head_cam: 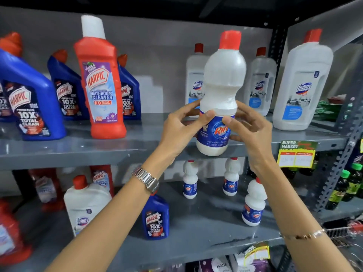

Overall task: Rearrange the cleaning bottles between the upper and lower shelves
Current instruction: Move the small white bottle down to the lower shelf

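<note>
Left hand [181, 126] and right hand [248, 130] are both clamped around the blue label of the white bleach bottle [220, 99], held at the front edge of the upper shelf [78, 150], base level with the lip; whether it is lifted clear or resting I cannot tell. Likely step is placing it on this shelf: keep both grips low, slide the base fully past the lip into the gap before the white bottles behind [196, 79], then release. Bottle stands upright, long axis vertical, red cap [230, 40] up, label toward the camera.
</note>
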